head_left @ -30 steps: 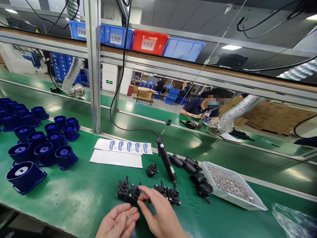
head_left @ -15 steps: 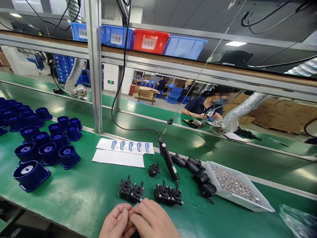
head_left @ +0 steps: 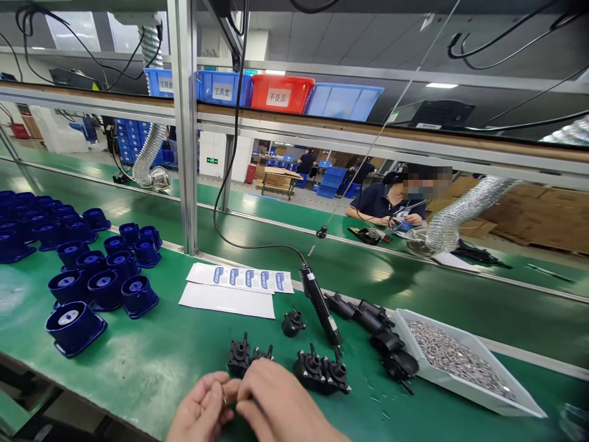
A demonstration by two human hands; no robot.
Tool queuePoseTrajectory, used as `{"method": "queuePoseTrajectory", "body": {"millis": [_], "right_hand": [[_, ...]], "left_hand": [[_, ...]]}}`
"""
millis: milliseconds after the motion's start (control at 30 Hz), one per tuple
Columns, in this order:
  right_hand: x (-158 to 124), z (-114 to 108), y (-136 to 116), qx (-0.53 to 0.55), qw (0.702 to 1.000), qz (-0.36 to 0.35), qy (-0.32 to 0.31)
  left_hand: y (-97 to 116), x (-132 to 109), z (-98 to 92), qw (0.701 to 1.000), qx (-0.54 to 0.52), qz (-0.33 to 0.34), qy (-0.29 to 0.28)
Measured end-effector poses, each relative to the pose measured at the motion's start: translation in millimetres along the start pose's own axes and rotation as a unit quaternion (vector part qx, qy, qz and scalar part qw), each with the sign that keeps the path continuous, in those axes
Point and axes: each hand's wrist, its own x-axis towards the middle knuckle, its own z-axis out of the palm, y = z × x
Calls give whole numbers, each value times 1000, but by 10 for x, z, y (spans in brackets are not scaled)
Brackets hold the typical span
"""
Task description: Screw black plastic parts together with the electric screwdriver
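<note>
Pinching screw (head_left: 225,401), between left fingers (head_left: 212,401), right fingers (head_left: 249,388) beside

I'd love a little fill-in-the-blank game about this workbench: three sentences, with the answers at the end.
1. Of the person's left hand and right hand, the one nearer the white tray is the ____.
2. The overhead bin standing between blue bins is ____.
3. The tabletop beneath the corded tool is ____.
Missing words: right hand; red; green.

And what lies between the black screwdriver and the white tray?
In the head view, a row of black parts lies between the screwdriver and the tray.
</note>
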Motion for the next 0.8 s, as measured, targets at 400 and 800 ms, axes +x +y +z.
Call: {"method": "queuePoseTrajectory", "body": {"millis": [400, 800], "right_hand": [[482, -262, 582, 211, 904, 346, -138], [496, -156, 693, 245, 886, 364, -150]], "left_hand": [[750, 711, 241, 885, 402, 219, -81], [686, 760, 198, 866, 437, 214, -110]]}}
